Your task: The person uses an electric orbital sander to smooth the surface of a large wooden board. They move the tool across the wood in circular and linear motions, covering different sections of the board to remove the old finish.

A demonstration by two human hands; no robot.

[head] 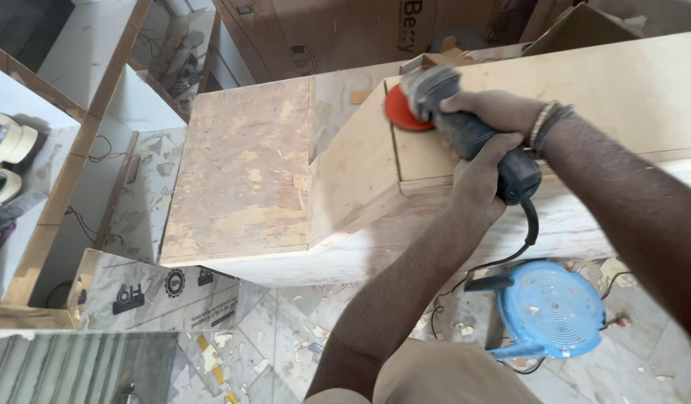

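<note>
I see raw matt plywood on the cabinet (345, 172), a glossy blue plastic stool (548, 308), and a matt orange disc (402, 109).

Blue plastic stool (549, 310), tape rolls (8, 142) on shelf, cardboard box (338, 30), marble floor (285, 337)

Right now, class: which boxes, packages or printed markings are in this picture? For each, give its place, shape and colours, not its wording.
Cardboard box: top centre, behind the plywood workpiece; large, flat brown side, dark lettering, round stamp.
Printed panel: lower left on the floor; pale marbled sheet, black letters, gear-shaped emblem.
Tape rolls: far left shelf; round, cream, unmarked.
</note>
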